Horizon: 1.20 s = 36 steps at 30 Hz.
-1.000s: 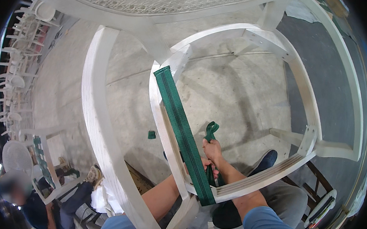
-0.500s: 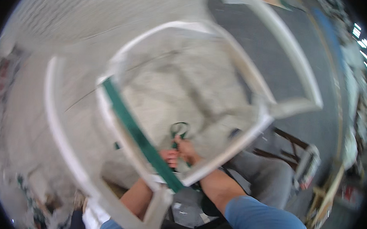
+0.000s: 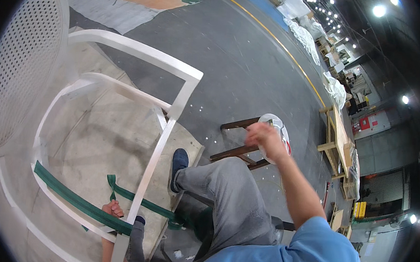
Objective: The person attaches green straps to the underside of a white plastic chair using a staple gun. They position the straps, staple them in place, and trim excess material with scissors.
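A white armchair frame point(image 3: 153, 162) with a perforated back point(image 3: 24, 59) and an open seat stands before me at the left. One green webbing strap point(image 3: 81, 201) lies along the near-left seat rail. Inside the seat opening, my left hand point(image 3: 113, 208) is closed on a second length of green strap point(image 3: 139, 201), whose rest trails right under the front rail. My right hand point(image 3: 266, 139) is raised over a dark-legged stool point(image 3: 240, 152) with a pale top. Motion blurs its fingers, so what it holds, if anything, cannot be made out.
My bent knee point(image 3: 235, 181) and a dark shoe point(image 3: 180, 164) are between chair and stool. A beige sheet point(image 3: 187, 141) covers the floor under the chair. Wooden frames point(image 3: 333, 139) stand farther right. A painted cloth point(image 3: 131, 1) lies at the far left.
My right hand has left the seat corner and swung right to the stool. My view has turned right, so the chair sits farther left. The left hand stays at the strap.
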Available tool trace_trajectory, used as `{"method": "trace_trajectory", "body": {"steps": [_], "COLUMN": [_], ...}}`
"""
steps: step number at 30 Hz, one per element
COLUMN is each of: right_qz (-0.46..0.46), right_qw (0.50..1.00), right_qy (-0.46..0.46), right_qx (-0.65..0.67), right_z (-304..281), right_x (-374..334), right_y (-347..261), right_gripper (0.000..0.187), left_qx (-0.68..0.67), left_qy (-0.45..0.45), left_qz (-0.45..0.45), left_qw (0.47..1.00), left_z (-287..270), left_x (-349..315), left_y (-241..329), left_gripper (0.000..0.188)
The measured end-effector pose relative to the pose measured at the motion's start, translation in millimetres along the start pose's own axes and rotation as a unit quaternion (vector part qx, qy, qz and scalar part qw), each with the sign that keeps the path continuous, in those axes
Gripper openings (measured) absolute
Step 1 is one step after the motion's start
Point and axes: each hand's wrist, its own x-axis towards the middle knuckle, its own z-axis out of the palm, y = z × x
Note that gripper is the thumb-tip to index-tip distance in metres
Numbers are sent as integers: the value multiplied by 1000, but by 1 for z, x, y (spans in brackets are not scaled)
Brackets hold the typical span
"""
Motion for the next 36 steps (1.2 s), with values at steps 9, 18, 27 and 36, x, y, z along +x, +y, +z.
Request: {"method": "trace_trajectory", "body": {"steps": [9,18,27,36], "right_qz": [248,69,4,99], "right_qw": [775,870,982,911], "right_qy": [260,324,126,-363], "right_qx": [-520,-366,-138,-169], "right_z": [-162,-159,15,288], "right_x": [93,37,-77,-201], "right_y": [109,75,-95,-49], "right_gripper": [48,32,27,65], "left_qx": [40,-20,-123,-48], "left_qy": [-202,89,-72,-31], "left_qz": [57,74,124,202], "left_qw": [977,993,982,978], "left_z": [-44,0,-40,12], "left_x": [-3,-4,4,20], "left_y": [-8,-15,-30,-7], "left_gripper": [30,27,13,14]}}
